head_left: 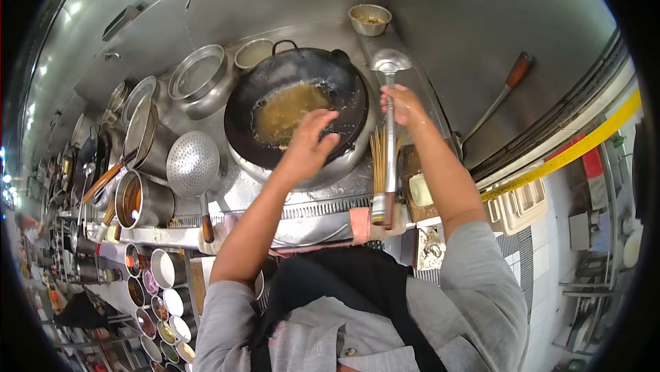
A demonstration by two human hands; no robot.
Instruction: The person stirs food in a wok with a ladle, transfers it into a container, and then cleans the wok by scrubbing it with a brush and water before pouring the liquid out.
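Observation:
Over the near part of a large black wok (237, 114) is my left hand (309, 145), its fingers spread and nothing in them. The wok holds brownish liquid (292, 107). To the wok's right, my right hand (404, 105) is closed round the upper metal handle of a ladle (390, 61). The ladle's bowl points away from me and its wooden handle end lies toward me. Beside that handle stands a bundle of thin wooden sticks (379, 166). A perforated skimmer (193, 166) with a wooden handle rests left of the wok.
A small metal bowl (370, 20) sits at the back right. Metal pots (152, 201) and a lidded basin (199, 83) stand on the left. Another long-handled tool (496, 100) leans at the right wall. Ingredient containers (167, 269) are at the lower left.

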